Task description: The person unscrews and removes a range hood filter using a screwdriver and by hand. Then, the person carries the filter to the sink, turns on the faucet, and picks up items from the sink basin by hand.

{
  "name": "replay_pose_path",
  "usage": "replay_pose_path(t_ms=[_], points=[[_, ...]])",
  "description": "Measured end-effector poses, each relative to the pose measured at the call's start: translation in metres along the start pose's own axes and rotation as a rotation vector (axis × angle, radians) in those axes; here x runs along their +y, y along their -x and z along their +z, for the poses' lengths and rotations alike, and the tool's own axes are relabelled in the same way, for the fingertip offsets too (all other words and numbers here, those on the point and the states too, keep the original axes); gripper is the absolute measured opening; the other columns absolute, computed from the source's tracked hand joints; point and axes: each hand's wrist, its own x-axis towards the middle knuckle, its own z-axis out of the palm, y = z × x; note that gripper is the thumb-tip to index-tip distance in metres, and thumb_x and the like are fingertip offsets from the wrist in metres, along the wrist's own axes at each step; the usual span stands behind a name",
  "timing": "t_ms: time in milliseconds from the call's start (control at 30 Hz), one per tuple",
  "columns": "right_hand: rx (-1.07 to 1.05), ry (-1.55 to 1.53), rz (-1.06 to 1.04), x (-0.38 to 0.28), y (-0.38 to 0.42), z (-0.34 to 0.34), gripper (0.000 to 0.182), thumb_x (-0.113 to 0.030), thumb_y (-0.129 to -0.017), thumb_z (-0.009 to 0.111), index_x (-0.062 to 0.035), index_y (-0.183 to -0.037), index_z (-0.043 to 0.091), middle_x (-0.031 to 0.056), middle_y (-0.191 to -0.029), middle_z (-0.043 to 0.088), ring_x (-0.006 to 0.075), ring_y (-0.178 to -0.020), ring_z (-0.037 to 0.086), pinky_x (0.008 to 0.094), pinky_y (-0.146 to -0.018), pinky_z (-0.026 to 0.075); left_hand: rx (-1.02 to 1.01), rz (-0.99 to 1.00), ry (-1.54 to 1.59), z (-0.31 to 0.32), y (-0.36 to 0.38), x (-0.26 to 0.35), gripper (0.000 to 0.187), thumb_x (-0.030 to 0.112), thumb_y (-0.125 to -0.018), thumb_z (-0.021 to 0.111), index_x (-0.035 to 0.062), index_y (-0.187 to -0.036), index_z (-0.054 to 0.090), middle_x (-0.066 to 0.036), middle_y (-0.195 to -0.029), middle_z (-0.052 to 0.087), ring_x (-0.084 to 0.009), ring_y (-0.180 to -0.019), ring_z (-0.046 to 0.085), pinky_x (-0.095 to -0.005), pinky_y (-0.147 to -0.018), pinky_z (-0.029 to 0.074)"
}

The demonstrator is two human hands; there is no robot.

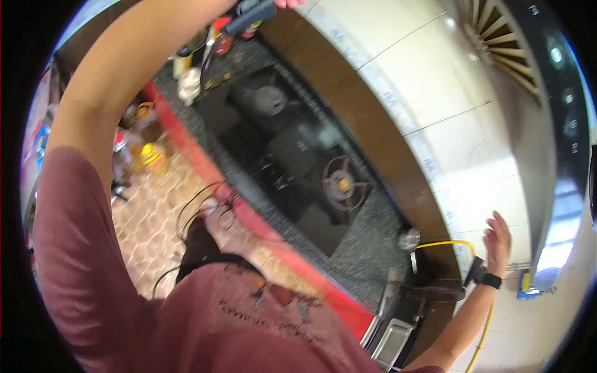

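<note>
My left arm reaches up across the left side; only some fingertips of my left hand (289,3) show at the top edge, so what it holds, if anything, is hidden. A dark device (250,17) sits by that wrist. On the right, my right hand (496,241) is raised before the tiled wall with fingers stretched out and nothing in it. A black band (491,281) circles its wrist. Between the arms lies a black glass gas stove (292,149), with a burner and round pan support (344,186) at its near right end. A dark rounded thing (268,99) lies toward its other end.
The stove sits on a speckled dark counter (367,261) with a red edge. A range hood (559,93) overhangs at right. A yellow cable (444,243) runs by my right wrist. Bottles, including a yellow-capped one (154,158), stand on the floor. A metal tray (393,343) lies lower right.
</note>
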Motion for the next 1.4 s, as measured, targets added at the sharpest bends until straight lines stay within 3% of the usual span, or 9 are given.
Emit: replay_pose_path(t_ms=[167,233,300,433,667,833,967,1067,1400], points=[[-0.057,-0.032,-0.038,-0.045,-0.033,0.066,0.038,-0.014,-0.088,0.054,-0.0033,-0.124,0.048,0.0026,-0.09,0.059,0.0062,-0.066,0.054,0.0166,-0.055,0.044,-0.077,0.025,0.27,0.036,-0.131,0.006,0.027,0.024,-0.085,0.057,-0.0006,-0.095,0.061,-0.013,-0.088,0.064,-0.0196,-0.071,0.062,-0.0342,-0.057,0.053],[-0.1,-0.007,-0.06,-0.061,-0.056,0.09,0.036,-0.014,-0.089,0.053,-0.0029,-0.123,0.048,0.0033,-0.088,0.06,0.0069,-0.065,0.056,0.0173,-0.052,0.046,0.511,0.429,0.044,0.082,-0.06,0.054,0.035,0.034,-0.083,0.054,0.0005,-0.089,0.06,-0.013,-0.078,0.062,-0.0243,-0.068,0.061,-0.0362,-0.056,0.052],[-0.11,0.001,-0.07,-0.078,-0.078,0.112,0.036,-0.015,-0.089,0.054,-0.003,-0.123,0.047,0.0028,-0.086,0.061,0.0071,-0.064,0.056,0.0178,-0.052,0.046,0.233,0.12,0.073,0.066,-0.141,0.075,0.038,0.034,-0.081,0.054,-0.0012,-0.093,0.058,-0.012,-0.083,0.061,-0.0239,-0.065,0.06,-0.036,-0.056,0.054],[-0.124,-0.074,-0.131,-0.11,-0.13,0.145,0.033,-0.017,-0.089,0.055,-0.0034,-0.118,0.05,0.0041,-0.088,0.062,0.008,-0.065,0.058,0.0173,-0.051,0.046,0.098,0.233,0.196,0.076,-0.207,0.1,0.033,0.023,-0.08,0.051,-0.0059,-0.094,0.056,-0.016,-0.086,0.06,-0.0247,-0.066,0.061,-0.0365,-0.048,0.053],[0.042,-0.35,-0.143,-0.127,-0.189,0.146,0.025,-0.02,-0.089,0.055,-0.009,-0.112,0.054,0.0012,-0.085,0.064,0.0096,-0.067,0.059,0.0213,-0.053,0.046,0.211,0.356,0.356,0.089,-0.204,0.18,0.028,0.011,-0.08,0.044,-0.0045,-0.09,0.065,-0.024,-0.087,0.064,-0.0328,-0.077,0.065,-0.0417,-0.07,0.051],[0.003,-0.406,-0.13,-0.143,-0.205,0.145,0.018,-0.019,-0.088,0.056,-0.0114,-0.104,0.056,0.0011,-0.083,0.065,0.0099,-0.064,0.061,0.0221,-0.05,0.048,0.556,0.817,-0.546,0.108,-0.391,0.21,0.031,0.016,-0.085,0.042,0.0048,-0.101,0.066,-0.017,-0.11,0.06,-0.0313,-0.101,0.059,-0.039,-0.085,0.047],[-0.026,-0.275,-0.161,-0.147,-0.224,0.132,0.019,-0.021,-0.089,0.056,-0.0115,-0.106,0.056,0.0012,-0.085,0.065,0.0096,-0.065,0.062,0.0219,-0.05,0.048,0.408,0.702,-0.665,0.107,-0.394,0.202,0.031,0.012,-0.083,0.044,0.0023,-0.106,0.063,-0.018,-0.109,0.061,-0.0331,-0.101,0.058,-0.0389,-0.085,0.047],[0.002,-0.293,-0.158,-0.148,-0.235,0.122,0.018,-0.019,-0.09,0.053,-0.0098,-0.105,0.056,0.0036,-0.087,0.065,0.0104,-0.067,0.061,0.0223,-0.05,0.048,0.483,0.448,0.128,0.103,-0.402,0.219,0.029,0.014,-0.083,0.045,0.0032,-0.1,0.065,-0.019,-0.108,0.06,-0.0324,-0.101,0.058,-0.0408,-0.084,0.047],[0.024,-0.436,-0.212,-0.142,-0.265,0.104,0.011,-0.013,-0.089,0.051,-0.0043,-0.092,0.056,0.008,-0.089,0.065,0.0151,-0.069,0.06,0.0255,-0.054,0.048,0.542,0.697,-0.162,0.125,-0.443,0.254,0.026,0.016,-0.086,0.05,0.0007,-0.103,0.063,-0.017,-0.101,0.064,-0.0265,-0.091,0.062,-0.0339,-0.079,0.05]])
